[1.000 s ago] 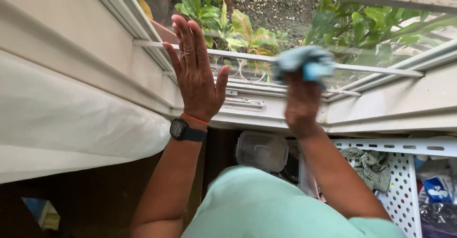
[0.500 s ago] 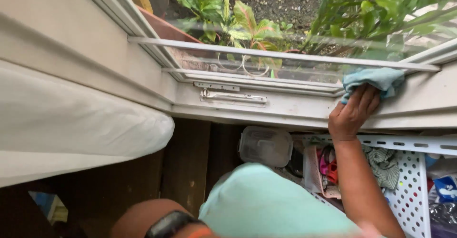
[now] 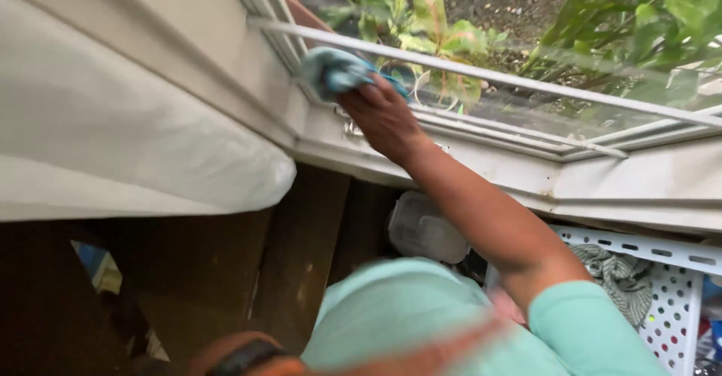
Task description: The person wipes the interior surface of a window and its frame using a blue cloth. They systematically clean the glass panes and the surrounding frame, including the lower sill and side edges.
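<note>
Right hand (image 3: 383,119): fingers curled tight round a light-blue cloth (image 3: 335,70), bunched, pressed against the lower left corner of the window frame (image 3: 481,162)
Cloth touching frame where white glazing bar (image 3: 526,83) meets left upright; partly over the glass just right of that corner
Right forearm stretched diagonally from teal sleeve (image 3: 594,331), crossing in front of frame's bottom rail
Metal latch on rail mostly hidden beneath the hand; only a small bit visible
Left hand not visible; only blurred wrist with dark watch (image 3: 244,355) at bottom edge, well below frame; finger state cannot be told
White curtain (image 3: 135,143) hanging left of frame, lower hem bulging out beneath the sill
Beyond the glass: green and pink-tinged plant leaves (image 3: 440,22), gravel ground
Below frame, right of centre: clear plastic lidded container (image 3: 421,229), white perforated basket (image 3: 669,301) holding a green striped rag (image 3: 620,274)
Dark wooden panels (image 3: 301,256) directly under frame's left corner
</note>
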